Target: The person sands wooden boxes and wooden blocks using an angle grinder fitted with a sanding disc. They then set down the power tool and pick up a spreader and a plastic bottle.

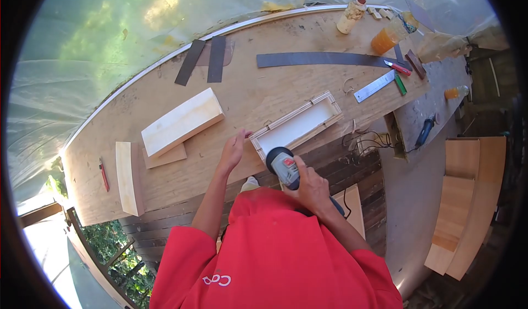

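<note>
My right hand [312, 185] is wrapped round the grey body of a power sander [286, 168]. Its round black pad faces the near left corner of an open wooden box [300, 138], close to the rim; I cannot tell if they touch. The box has a white inside and notched strips along its edges. My left hand [234, 150] is at the box's left end, fingers stretched out, fingertips at or very near the corner. To the left, a pale closed wooden box [182, 121] lies on a thin board [166, 156].
Another pale block [127, 178] and a red-handled tool [104, 176] lie left on the workbench [242, 97]. Dark strips [324, 60], a metal square [375, 86], a red cutter [397, 68] and bottles [352, 15] stand or lie rightward. Cords [371, 139] hang at the near edge.
</note>
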The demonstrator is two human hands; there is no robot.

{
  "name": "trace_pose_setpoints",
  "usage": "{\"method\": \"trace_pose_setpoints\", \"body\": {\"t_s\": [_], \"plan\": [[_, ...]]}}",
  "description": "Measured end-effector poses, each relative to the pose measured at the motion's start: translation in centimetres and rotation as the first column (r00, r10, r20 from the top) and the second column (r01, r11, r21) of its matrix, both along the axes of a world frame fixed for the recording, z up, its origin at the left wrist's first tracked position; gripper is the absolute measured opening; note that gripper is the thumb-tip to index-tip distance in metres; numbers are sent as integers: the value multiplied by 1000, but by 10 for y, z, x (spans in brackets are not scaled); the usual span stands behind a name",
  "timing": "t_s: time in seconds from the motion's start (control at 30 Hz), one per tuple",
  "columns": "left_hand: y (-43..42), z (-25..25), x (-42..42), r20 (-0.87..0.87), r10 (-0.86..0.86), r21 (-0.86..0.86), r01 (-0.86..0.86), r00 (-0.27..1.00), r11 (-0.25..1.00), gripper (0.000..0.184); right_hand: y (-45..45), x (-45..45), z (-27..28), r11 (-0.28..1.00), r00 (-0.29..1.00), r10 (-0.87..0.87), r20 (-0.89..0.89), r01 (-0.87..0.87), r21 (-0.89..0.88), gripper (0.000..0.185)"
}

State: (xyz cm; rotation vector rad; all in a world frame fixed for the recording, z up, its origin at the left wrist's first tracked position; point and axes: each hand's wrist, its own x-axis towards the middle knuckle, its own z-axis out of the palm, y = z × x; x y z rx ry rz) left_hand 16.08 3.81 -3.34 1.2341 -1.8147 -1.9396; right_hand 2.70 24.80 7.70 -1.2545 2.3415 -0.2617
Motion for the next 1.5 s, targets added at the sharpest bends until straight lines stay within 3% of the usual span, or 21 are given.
{"method": "trace_pose_setpoints", "body": {"t_s": [0.1,0.17,0.43,0.57,0.73,0.87,0.97,1.03,1.13,1.23,1.3,1.4,1.5], "plan": [[-12,3,2,-37,-33,110,37,999,993,66,-4,20,-1,997,997,71,-20,-71,-13,88],[-12,5,2,-43,-55,93,59,998,994,67,-5,21,-2,993,994,108,-33,-109,-41,88],[-9,2,-1,-32,-69,75,71,997,995,66,10,-63,9,966,963,-256,-80,258,6,80],[-10,0,-1,-34,-69,61,71,997,996,67,12,-69,3,962,960,-267,-83,261,-79,82],[-13,-4,0,-27,-81,77,83,996,994,67,1,-4,-9,983,987,-147,-60,139,-122,87],[-18,-4,1,-46,-70,148,76,996,986,68,-2,44,-7,998,999,17,-33,-19,-60,87],[-17,-9,4,-83,-31,188,46,996,981,67,-3,45,-7,998,999,7,-45,-10,-60,87],[-13,-14,8,-107,11,197,10,994,980,65,-5,29,-4,999,995,-42,-86,40,-23,86],[4,-17,15,-13,147,234,-140,989,962,58,1,-14,-1,987,986,-154,-61,151,-52,87],[32,-13,17,67,73,224,-86,995,971,49,2,-63,4,959,955,-281,-97,277,-52,81],[52,-8,12,102,-76,245,49,992,968,42,3,-93,7,938,928,-347,-133,343,-51,79],[69,-25,4,99,-100,129,87,990,988,37,5,-118,11,923,912,-384,-143,378,-67,77],[65,-23,8,60,-153,125,145,986,981,31,3,-119,10,909,905,-417,-84,415,-36,80]]}}
